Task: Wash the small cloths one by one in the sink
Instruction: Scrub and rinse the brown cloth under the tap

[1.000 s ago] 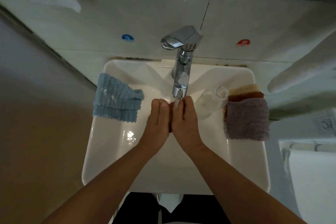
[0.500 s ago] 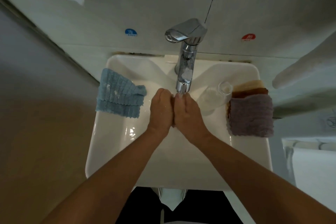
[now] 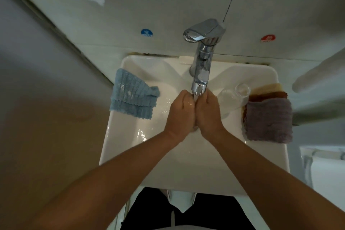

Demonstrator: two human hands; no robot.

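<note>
While water runs from the tap (image 3: 200,73), left hand (image 3: 180,115) and right hand (image 3: 209,115) press together, fingers curled; any held item is hidden. Blue cloth (image 3: 133,99) drapes the sink (image 3: 130,145) left rim, purple cloth (image 3: 268,119) the right.

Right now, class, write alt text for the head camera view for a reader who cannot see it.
Left hand and right hand, fingers curled, meet under the running faucet over a white sink. A blue cloth drapes its left rim; a purple cloth tops a stack on the right.

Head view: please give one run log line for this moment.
left hand, right hand: together under tap | blue cloth: sink rim
</note>
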